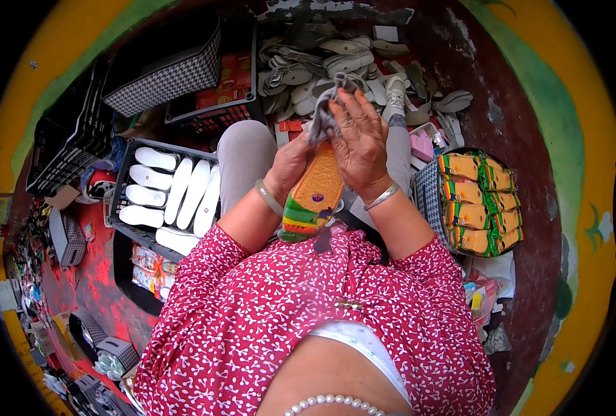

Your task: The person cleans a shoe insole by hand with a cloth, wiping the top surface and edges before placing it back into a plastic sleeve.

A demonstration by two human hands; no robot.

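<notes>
OK, the orange insole is up in front of you, between your two hands. Long axis runs near–far, far end leaning a bit right; the green-yellow-red striped end points back at your patterned red shirt, and the far end meets a grey cloth-like piece, which covers it.

Your left hand has the closer hold: closed on the insole's left edge, most fingers hidden. Your right hand sits at the far right side, fingers nearly straight and slightly parted against the grey piece; palm hidden, so can't tell how much it grips.

Containers: on the right, a houndstooth basket with similar orange insoles in two columns, green-banded. On the left, a dark plastic basket of white insoles, some crosswise, some near–far. Far left, a houndstooth bin, inside too dark to read, beside a dark crate holding red packets. Loose pile of pale soles at the far side.
</notes>
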